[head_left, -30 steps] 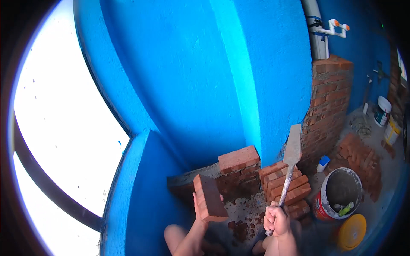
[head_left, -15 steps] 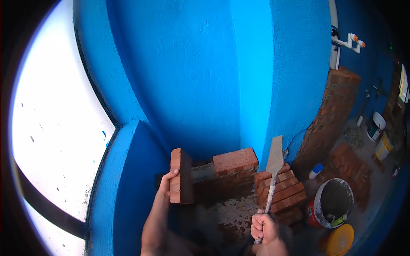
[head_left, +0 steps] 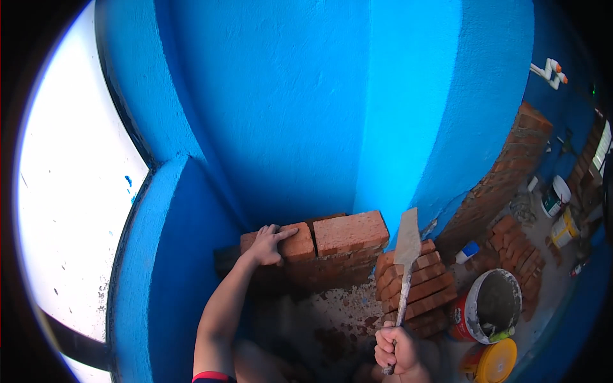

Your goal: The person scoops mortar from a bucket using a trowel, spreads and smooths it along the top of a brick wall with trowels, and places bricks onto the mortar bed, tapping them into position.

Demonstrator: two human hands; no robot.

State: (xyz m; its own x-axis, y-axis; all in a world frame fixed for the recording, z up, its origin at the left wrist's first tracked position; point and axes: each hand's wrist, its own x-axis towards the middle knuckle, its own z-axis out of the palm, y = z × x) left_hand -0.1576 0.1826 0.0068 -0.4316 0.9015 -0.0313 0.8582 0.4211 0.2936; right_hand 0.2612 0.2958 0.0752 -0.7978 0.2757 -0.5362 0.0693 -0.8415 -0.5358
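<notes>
- The brick (head_left: 296, 241) was up in the air half a second ago — now it lies on the low brick wall (head_left: 338, 270), just beside another brick (head_left: 350, 231).
- The left arm reaches out; the left hand (head_left: 264, 245) rests on it, fingers spread, not wrapped round.
- The right hand (head_left: 396, 349) makes a fist round the trowel (head_left: 408, 239), blade up.
- The red bucket (head_left: 461, 319) has white marks — too small to read.

Trowel (head_left: 407, 255) was dull grey-beige. Bricks (head_left: 351, 233) left of trowel were orange-red; wall (head_left: 281, 96) behind trowel was bright blue. Right of trowel, bucket (head_left: 461, 319) was red and whitish, lid (head_left: 498, 360) was yellow, small container (head_left: 467, 251) was blue and white.
</notes>
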